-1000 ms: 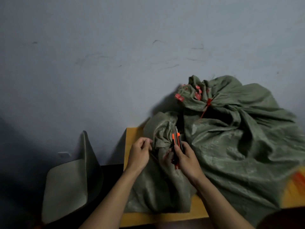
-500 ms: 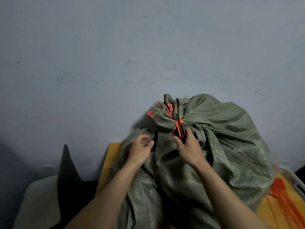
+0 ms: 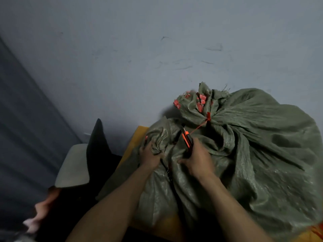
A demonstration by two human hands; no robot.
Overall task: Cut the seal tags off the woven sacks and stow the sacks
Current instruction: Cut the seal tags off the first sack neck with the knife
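Two olive-green woven sacks lie on a yellow table (image 3: 135, 137). The large sack (image 3: 258, 145) fills the right side; its bunched neck is tied with a red seal tag (image 3: 208, 116), and more red tags (image 3: 201, 101) stick out above it. A smaller sack (image 3: 157, 186) lies in front on the left. My left hand (image 3: 150, 154) is shut on the smaller sack's gathered neck. My right hand (image 3: 197, 158) holds an orange-and-black utility knife (image 3: 187, 139), its blade pointing up towards the neck between the two sacks.
A grey wall stands right behind the sacks. A pale chair (image 3: 75, 166) with a dark back sits left of the table. At the lower left edge lies something pinkish and blurred (image 3: 40, 213). Red strands (image 3: 316, 231) show at the bottom right corner.
The view has swung so the sacks sit further right. My right hand with the knife has dropped from the big sack's tied neck to beside the small sack's neck. My left hand keeps its grip.
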